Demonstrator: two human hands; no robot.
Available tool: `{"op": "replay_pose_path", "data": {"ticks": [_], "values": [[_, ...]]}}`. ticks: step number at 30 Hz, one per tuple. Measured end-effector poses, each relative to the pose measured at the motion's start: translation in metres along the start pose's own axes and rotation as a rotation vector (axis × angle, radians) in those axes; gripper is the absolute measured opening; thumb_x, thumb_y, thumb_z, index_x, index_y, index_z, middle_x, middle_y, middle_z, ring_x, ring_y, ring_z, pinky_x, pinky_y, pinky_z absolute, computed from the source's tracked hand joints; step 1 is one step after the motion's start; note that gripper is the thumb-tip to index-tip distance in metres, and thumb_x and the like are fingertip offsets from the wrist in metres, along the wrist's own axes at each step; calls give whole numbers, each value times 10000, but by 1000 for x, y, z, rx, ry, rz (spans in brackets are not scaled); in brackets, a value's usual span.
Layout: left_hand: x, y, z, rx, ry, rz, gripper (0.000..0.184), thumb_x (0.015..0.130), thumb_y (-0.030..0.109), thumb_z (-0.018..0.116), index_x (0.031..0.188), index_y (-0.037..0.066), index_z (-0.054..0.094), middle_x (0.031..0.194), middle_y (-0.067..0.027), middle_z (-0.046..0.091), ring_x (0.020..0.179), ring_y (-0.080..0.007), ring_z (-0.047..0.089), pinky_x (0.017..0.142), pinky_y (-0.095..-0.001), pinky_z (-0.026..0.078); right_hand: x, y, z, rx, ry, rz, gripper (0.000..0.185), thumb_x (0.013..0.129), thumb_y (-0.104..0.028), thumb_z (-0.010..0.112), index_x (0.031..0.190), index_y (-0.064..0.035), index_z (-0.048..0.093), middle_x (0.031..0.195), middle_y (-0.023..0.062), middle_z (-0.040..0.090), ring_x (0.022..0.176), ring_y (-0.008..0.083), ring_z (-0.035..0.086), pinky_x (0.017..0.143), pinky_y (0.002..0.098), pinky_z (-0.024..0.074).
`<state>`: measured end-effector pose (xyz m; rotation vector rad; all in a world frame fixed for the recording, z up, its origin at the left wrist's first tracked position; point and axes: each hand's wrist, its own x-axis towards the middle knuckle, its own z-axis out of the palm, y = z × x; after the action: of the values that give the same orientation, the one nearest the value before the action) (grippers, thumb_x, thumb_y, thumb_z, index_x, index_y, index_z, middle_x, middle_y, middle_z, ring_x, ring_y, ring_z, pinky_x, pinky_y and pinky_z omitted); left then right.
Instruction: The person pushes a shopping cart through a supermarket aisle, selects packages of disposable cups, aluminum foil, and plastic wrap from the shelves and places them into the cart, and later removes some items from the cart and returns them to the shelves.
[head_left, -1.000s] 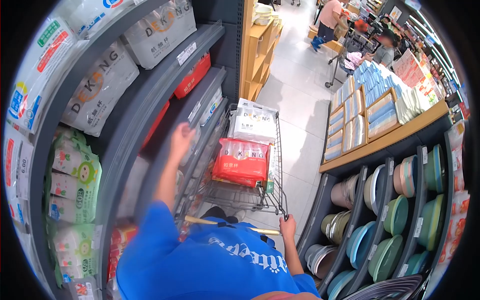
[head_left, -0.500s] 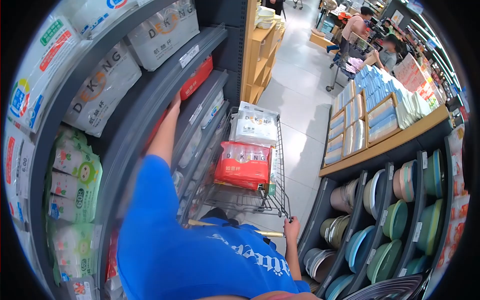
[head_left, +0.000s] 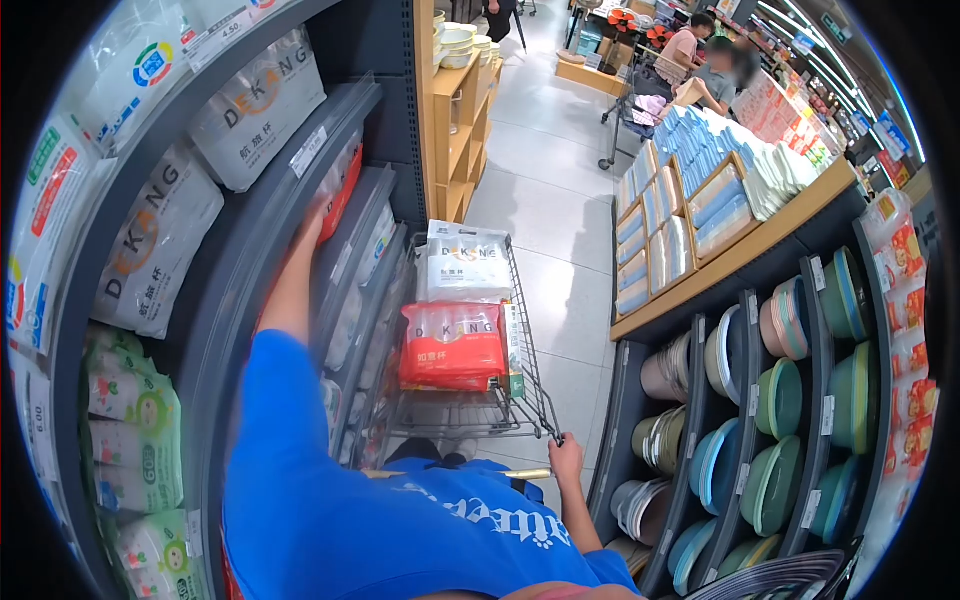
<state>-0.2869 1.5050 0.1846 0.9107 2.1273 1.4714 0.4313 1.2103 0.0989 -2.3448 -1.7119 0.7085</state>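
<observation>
Reaching with the left hand (head_left: 316,218) under the grey shelf edge (head_left: 250,225), close against a red-wrapped pack (head_left: 343,195) on the shelf just below the white DEKANG travel-cup packs (head_left: 257,105). Cannot tell the grip there, with the fingers mostly hidden and blurred; cannot make out any lettering on that pack either, or much beyond the end nearest the aisle. Curling the right hand (head_left: 567,460) tightly around the near right corner of the shopping cart (head_left: 533,375), beside the end of the gold handle (head_left: 520,474). Hidden partly by the blue shirt (head_left: 400,520): that handle's lower edge, along with the lowest shelves on the left.

In the cart, a red DEKANG cup pack (head_left: 453,350) nearest, with a white DEKANG cup pack (head_left: 465,265) beyond and a narrow box (head_left: 513,345) along the right side, too small to read. Cut off at the dark lens rim: green cup packs (head_left: 130,430) at far left, hanging red-and-white packets (head_left: 905,350) at far right.

Close on the right, nested plastic basins (head_left: 712,465) on tilted shelves, below folded blue towels (head_left: 695,140). Ahead, past the shelf end, a wooden rack (head_left: 450,130) with bowls (head_left: 458,40). Farther along the aisle, a second cart (head_left: 620,120) and two people (head_left: 690,50), partly overlapping and well apart from both hands.
</observation>
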Motion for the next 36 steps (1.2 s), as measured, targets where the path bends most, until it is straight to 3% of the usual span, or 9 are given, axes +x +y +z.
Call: {"op": "replay_pose_path", "data": {"ticks": [5, 10, 13, 18, 19, 23, 26, 31, 36], "values": [[-59, 30, 11, 269, 85, 141, 656, 788, 472, 762, 1239, 8, 655, 1183, -232, 694, 1078, -375, 672, 941, -440, 511, 4, 5, 3, 20, 18, 0, 381, 841, -229, 691, 1132, 14, 671, 797, 229, 721, 798, 387, 724, 768, 479, 561], [-174, 105, -1, 206, 255, 676, 503, 714, 206, 795, 1163, 34, 646, 1114, -177, 695, 1019, -409, 661, 919, -490, 515, 4, 6, 5, 32, 15, 2, 357, 850, -224, 687, 1121, 8, 673, 783, 225, 721, 785, 376, 729, 754, 474, 564], [-211, 117, -18, 278, 239, 763, 542, 717, 142, 803, 1216, 51, 611, 1179, -155, 663, 1065, -333, 663, 930, -435, 516, 4, 5, 4, 21, -12, 31, 347, 853, -220, 686, 1114, 8, 673, 763, 212, 722, 769, 358, 735, 742, 469, 565], [-273, 119, -66, -435, 176, 375, 647, 740, 47, 795, 1323, -7, 518, 1240, -147, 627, 1135, -236, 624, 974, -347, 490, 11, 21, 13, 20, -8, -6, 358, 862, -221, 681, 1128, 18, 664, 737, 199, 723, 715, 328, 739, 708, 447, 569], [-286, 122, -75, -420, 209, 366, 600, 832, 95, 721, 1363, -38, 476, 1246, -136, 603, 1134, -245, 617, 997, -378, 481, 13, 24, 16, 28, -4, -8, 361, 863, -221, 679, 1131, 21, 662, 733, 198, 722, 706, 324, 739, 702, 442, 570], [-307, 109, -70, -1047, 103, 77, 558, 908, 216, 608, 1393, -22, 468, 1291, -146, 597, 1161, -269, 621, 1020, -410, 496, 16, 31, 20, 31, 11, -27, 371, 864, -215, 675, 1145, 26, 657, 729, 205, 719, 691, 315, 739, 685, 428, 571], [-311, 104, -70, -1215, -50, -80, 676, 854, 120, 648, 1474, 5, 406, 1372, -156, 548, 1262, -299, 560, 1064, -454, 476, 15, 29, 20, 29, 7, -36, 376, 863, -211, 672, 1149, 32, 653, 726, 210, 716, 688, 313, 739, 686, 427, 572], [-318, 121, -62, -1096, 5, -56, 490, 864, 77, 683, 1325, -14, 541, 1225, -120, 645, 1078, -235, 651, 973, -387, 516, 12, 25, 16, 39, -1, -35, 376, 869, -205, 675, 1147, 46, 643, 755, 218, 719, 681, 305, 742, 683, 422, 573], [-329, 116, -58, -422, 262, 348, 512, 789, 62, 819, 1231, -30, 576, 1140, -118, 646, 1029, -209, 642, 927, -360, 507, 7, 16, 6, 80, -32, 1, 351, 904, -204, 683, 1145, 47, 638, 801, 229, 725, 678, 296, 747, 662, 415, 573]]}}
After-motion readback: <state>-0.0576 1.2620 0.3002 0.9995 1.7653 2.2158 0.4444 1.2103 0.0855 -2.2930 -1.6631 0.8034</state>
